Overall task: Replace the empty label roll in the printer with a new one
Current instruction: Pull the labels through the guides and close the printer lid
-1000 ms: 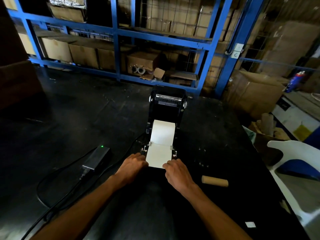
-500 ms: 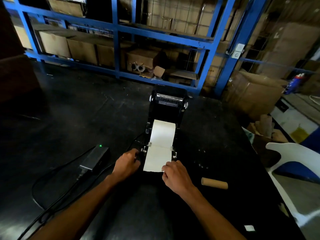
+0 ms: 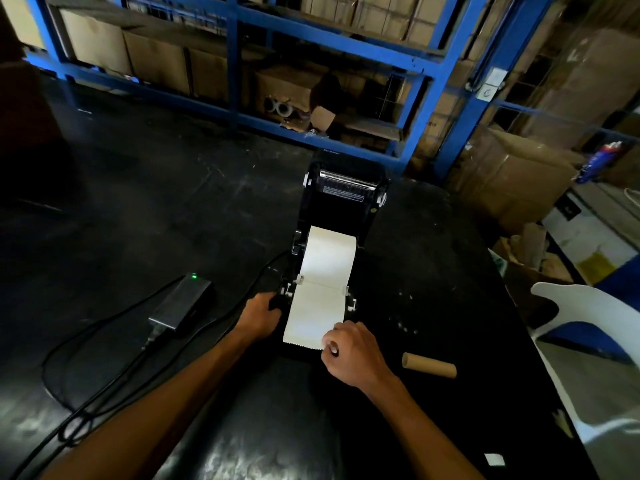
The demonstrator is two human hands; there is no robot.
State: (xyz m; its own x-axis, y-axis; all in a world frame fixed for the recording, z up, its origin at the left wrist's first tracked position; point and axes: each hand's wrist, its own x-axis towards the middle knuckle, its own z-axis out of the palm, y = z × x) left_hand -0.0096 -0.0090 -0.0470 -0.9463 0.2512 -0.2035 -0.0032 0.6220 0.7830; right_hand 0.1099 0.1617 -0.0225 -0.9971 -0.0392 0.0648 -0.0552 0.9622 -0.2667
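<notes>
A black label printer stands on the dark table with its lid raised toward the shelves. A white label roll sits inside it, and its strip runs out over the front, between two white guides, toward me. My right hand pinches the strip's near right corner. My left hand rests against the printer's front left side, fingers curled on the housing. An empty brown cardboard core lies on the table to the right of my right hand.
A black power adapter with a green light lies left of the printer, cables trailing toward me. Blue shelving with cardboard boxes stands behind the table. A white plastic chair is at the right edge. A small white scrap lies near right.
The label strip has been drawn further out toward me. My right hand moved back with its corner, and my left hand shifted left onto the printer's side.
</notes>
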